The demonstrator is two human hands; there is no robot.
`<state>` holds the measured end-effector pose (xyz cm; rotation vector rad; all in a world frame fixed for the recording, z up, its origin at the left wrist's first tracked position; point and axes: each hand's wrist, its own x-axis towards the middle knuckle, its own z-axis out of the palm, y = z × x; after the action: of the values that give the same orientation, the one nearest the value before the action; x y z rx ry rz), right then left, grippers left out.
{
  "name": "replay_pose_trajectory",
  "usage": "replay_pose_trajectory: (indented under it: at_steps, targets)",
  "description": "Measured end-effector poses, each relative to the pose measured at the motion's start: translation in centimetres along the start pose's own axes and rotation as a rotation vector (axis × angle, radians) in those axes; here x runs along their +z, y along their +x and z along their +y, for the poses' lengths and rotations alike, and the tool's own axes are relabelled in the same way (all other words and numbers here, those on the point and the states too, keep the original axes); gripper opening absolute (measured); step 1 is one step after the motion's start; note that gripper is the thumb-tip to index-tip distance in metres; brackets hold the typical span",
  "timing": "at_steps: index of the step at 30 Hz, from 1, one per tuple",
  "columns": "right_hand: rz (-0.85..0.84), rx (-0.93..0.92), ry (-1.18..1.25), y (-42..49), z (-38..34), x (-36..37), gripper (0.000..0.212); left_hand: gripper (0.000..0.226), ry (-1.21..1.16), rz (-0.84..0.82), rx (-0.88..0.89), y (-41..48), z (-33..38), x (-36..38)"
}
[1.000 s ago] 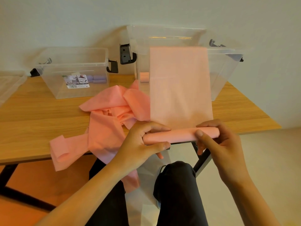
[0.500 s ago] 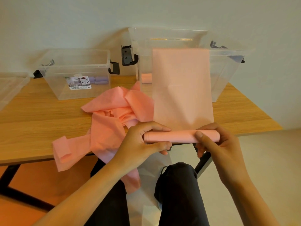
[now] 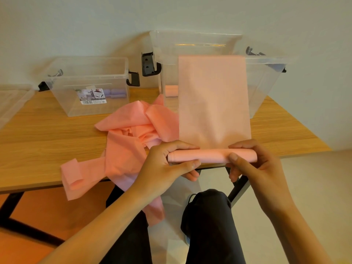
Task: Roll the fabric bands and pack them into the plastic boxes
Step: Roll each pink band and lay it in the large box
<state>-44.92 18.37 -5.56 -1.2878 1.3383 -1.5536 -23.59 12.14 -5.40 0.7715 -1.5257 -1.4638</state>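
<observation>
A pink fabric band (image 3: pixel 213 103) hangs over the front rim of the large clear plastic box (image 3: pixel 266 88) and runs down to the table's front edge, where its near end is wound into a roll (image 3: pixel 211 156). My left hand (image 3: pixel 167 164) grips the roll's left end, thumb below and fingers over the top. My right hand (image 3: pixel 253 164) grips the right end the same way. A pile of loose pink bands (image 3: pixel 129 141) lies left of the roll and spills off the table. One pink roll (image 3: pixel 171 90) lies inside the large box.
A smaller clear box (image 3: pixel 89 86) with a label and purple rolls (image 3: pixel 116 93) inside stands at the back left. A clear lid (image 3: pixel 13 100) lies at the far left. The wooden table (image 3: pixel 43 134) ends just under my hands; my knees are below.
The roll has grown a little thicker and crept slightly up the band. Both hands keep their grip on its ends.
</observation>
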Motion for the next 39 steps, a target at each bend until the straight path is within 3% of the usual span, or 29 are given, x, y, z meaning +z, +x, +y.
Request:
replay_pose_trajectory:
  at_steps: [10, 16, 21, 31, 37, 39]
  targets:
    - [0.028, 0.012, -0.032, 0.2, -0.3, -0.2, 0.035, 0.036, -0.001, -0.015, 0.027, 0.1, 0.2, 0.0]
    - [-0.024, 0.011, 0.010, 0.3, -0.7, -0.1, 0.037, 0.019, 0.004, -0.020, -0.002, 0.2, 0.2, -0.2]
    - [0.012, -0.004, -0.024, 0.4, -0.7, -0.2, 0.034, 0.031, 0.004, -0.009, 0.023, 0.2, 0.1, -0.2]
    - [0.012, -0.015, -0.005, 0.4, -1.1, 0.1, 0.035, 0.018, -0.004, -0.026, 0.022, 0.3, -0.4, -0.1]
    - [0.030, -0.043, -0.040, 0.5, -1.3, -0.1, 0.032, 0.033, -0.009, -0.042, 0.051, 0.3, -0.9, 0.0]
    - [0.041, -0.035, -0.049, 0.6, -1.2, -0.2, 0.031, 0.029, -0.007, -0.044, 0.055, 0.4, -0.9, 0.0]
